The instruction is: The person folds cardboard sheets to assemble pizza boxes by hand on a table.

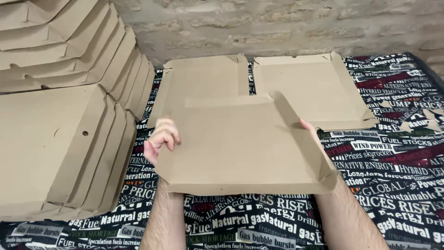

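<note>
My forearms enter from the bottom edge, over a black cloth (pixel 407 208) printed with newspaper-style lettering. My left hand (pixel 161 137) grips the left edge of a flat brown cardboard box blank (pixel 240 143), fingers curled together over its rim. My right hand (pixel 311 132) holds the right edge; the raised side flap hides most of it, so I cannot tell how its fingers are set. The blank is held just above the cloth, tilted slightly, side flaps partly folded up. It blocks the near part of two more cardboard blanks (pixel 203 78) (pixel 307 88) lying flat side by side behind it. At my left stand leaning stacks of cardboard blanks (pixel 55 139). Small cardboard scraps (pixel 430 115) lie at the right. A rough brick wall (pixel 277 23) closes the far side.
</note>
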